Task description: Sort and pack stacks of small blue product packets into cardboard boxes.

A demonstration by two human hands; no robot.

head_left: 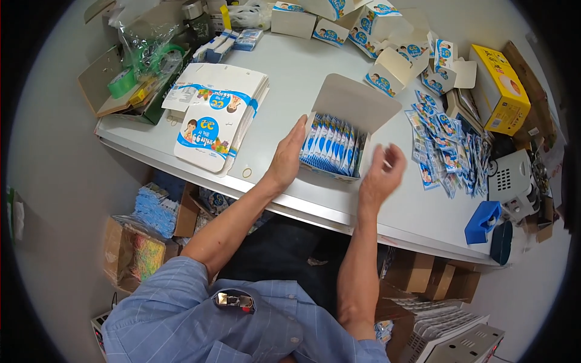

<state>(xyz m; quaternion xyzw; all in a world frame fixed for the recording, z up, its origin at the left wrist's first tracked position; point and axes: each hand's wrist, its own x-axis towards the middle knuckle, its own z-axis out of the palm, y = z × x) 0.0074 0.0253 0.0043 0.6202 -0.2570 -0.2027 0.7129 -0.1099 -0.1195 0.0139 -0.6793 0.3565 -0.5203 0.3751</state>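
Observation:
An open carton point(330, 176) stands in front of me near the table's front edge, its white lid flap point(357, 103) raised at the back. Blue-and-white sachets point(330, 145) stand upright in a row inside it. My left hand point(287, 156) lies flat along the carton's left side with its fingers stretched out. Just off the right side is my right hand point(381, 176), its fingers loosely bent and apart, with nothing seen in it. A heap of loose sachets point(448, 142) lies on the table to the right of that hand.
Flat printed cartons point(215, 121) are stacked at left, beside a rubber band point(247, 173). A box with green tape point(123, 83) stands at the far left. Several folded cartons point(393, 66) are piled at the back. A yellow box point(499, 89) and a blue holder point(482, 222) stand right.

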